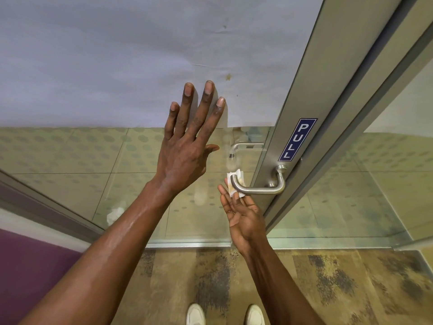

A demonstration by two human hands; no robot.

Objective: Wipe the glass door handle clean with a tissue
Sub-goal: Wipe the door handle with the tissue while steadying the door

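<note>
The steel lever handle (262, 189) juts from the metal door stile (302, 95) below a blue PULL sticker (297, 139). A small white tissue (238, 182), stained yellowish, is wrapped behind the handle's free left end. My right hand (243, 215) is under that end, palm up, with its fingertips pressing the tissue against the handle. Up and to the left, my left hand (187, 141) lies flat against the glass door (117, 160), fingers spread, holding nothing.
A frosted film (140, 55) covers the upper glass. A second handle (243, 147) shows through the glass on the far side. The door frame (365, 118) runs along the right. Patterned carpet (328, 285) and my white shoes (195, 314) are below.
</note>
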